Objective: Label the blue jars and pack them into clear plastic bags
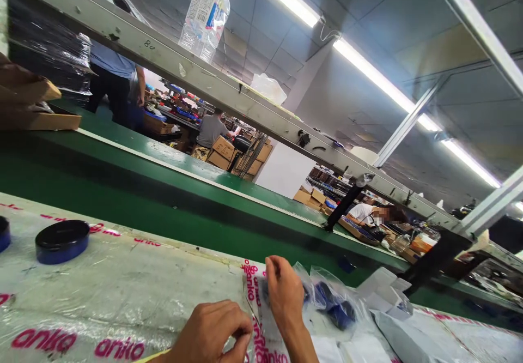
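Note:
My left hand [216, 330] is low in the middle of the view, just above the plastic-covered bench. Its fingers curl inward with the thumb close to them, and whatever may be inside is hidden. Farther forward and to the right is my right hand [285, 289], fingers bent and drawn together; I cannot make out anything in them. Dark blue items in clear plastic bags [337, 306] lie right beside it. At the left of the bench sits a round blue piece with a black top [63, 241], and part of a similar one [3, 234] shows at the edge.
Beyond the bench [134, 286] runs a green conveyor belt [175, 216]. White boxes [384, 292] and a white packet [408, 336] lie to the right. An overhead shelf beam [163, 52] carries a plastic bottle [206, 17]. A cardboard box [44, 120] stands at left; people are in the background.

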`<state>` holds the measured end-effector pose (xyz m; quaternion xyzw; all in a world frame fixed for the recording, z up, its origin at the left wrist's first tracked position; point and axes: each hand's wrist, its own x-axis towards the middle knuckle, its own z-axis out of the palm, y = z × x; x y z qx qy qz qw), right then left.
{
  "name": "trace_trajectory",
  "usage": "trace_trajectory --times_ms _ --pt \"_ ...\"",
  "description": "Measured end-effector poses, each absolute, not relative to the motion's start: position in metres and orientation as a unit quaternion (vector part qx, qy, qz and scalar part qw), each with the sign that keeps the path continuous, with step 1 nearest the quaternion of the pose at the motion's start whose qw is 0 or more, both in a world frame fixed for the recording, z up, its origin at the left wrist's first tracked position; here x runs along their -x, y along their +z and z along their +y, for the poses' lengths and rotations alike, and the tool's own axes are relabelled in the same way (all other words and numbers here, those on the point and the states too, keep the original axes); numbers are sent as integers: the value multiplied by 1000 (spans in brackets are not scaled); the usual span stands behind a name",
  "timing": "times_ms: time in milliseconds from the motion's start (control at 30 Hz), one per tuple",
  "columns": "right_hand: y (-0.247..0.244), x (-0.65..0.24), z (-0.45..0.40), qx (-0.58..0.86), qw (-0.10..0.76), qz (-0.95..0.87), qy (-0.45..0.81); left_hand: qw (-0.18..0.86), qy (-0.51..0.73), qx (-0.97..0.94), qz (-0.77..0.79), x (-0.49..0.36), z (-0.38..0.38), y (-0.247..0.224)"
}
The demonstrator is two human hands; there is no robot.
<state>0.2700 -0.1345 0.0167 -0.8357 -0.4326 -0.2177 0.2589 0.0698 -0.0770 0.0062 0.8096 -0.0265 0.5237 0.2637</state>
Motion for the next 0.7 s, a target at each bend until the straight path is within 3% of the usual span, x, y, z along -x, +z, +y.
trace_trajectory --times_ms 200,433,700 --pt "51 -300 -154 852 236 -391 -254 274 528 -803 -27 -71 -75 1" --pt "36 -323 -173 910 143 -357 -155 277 532 -800 -9 -73 -78 -2" --pt "41 -330 -168 917 179 -354 -45 286 530 -798 -17 -74 -76 -6"
